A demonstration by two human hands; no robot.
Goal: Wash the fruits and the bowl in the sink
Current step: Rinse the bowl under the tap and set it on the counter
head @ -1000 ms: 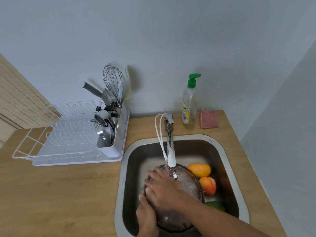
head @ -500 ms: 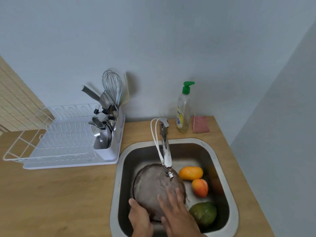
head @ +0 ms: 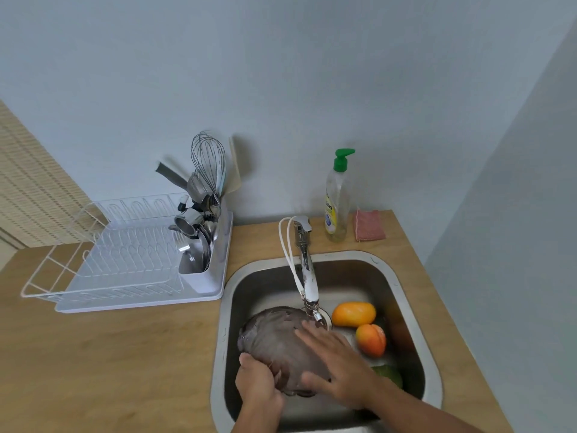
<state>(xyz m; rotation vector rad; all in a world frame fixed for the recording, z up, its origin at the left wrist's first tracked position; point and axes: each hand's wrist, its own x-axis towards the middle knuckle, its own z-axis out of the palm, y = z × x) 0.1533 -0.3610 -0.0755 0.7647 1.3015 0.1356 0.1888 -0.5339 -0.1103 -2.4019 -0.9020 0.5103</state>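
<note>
Fingers [head: 315, 337] of the right hand [head: 340, 367] lie spread flat on the dark bowl [head: 274, 342], which the left hand [head: 259, 385] clamps at its rim. Inside the sink [head: 409, 295], beside the bowl, sit an orange mango [head: 353, 314], a peach [head: 371, 340] and a green fruit [head: 388, 373].

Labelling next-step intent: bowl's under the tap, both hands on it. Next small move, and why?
Probably keep rubbing: slide the right hand across the bowl toward the faucet while the left hand grips its near rim. The fruits lie untouched beside it, so they likely come after.
</note>
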